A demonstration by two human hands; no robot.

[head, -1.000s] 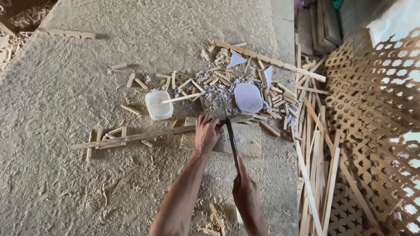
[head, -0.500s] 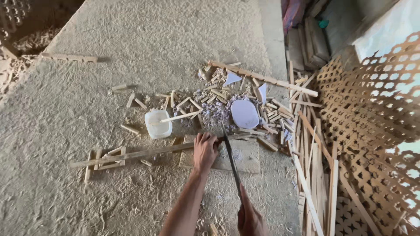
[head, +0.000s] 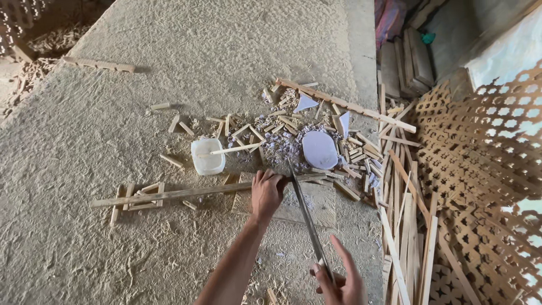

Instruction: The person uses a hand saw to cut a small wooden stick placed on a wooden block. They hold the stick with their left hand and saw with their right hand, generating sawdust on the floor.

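From the head camera I am looking down at a sawdust-covered floor (head: 113,141) where my left hand (head: 266,192) is pressing down on a long wooden strip (head: 186,193), fingers curled over it where it is crossing a flat wooden board (head: 316,204). My right hand (head: 339,279) is closing around the handle of a long narrow blade (head: 305,212), whose tip is reaching the strip just beside the left fingers. I am judging that the cut at this spot is under way but not finished, since the strip is showing as one piece on both sides of the blade. Just beyond the board a white plastic tub (head: 208,157) is standing with a stick resting across it, and past that many short offcuts (head: 282,121) are lying scattered among pale shavings and an oval pale piece (head: 319,149), which suggests plenty of cutting is done. To the right, longer slats (head: 403,192) are lying in a loose heap beside wooden lattice panels (head: 480,169).
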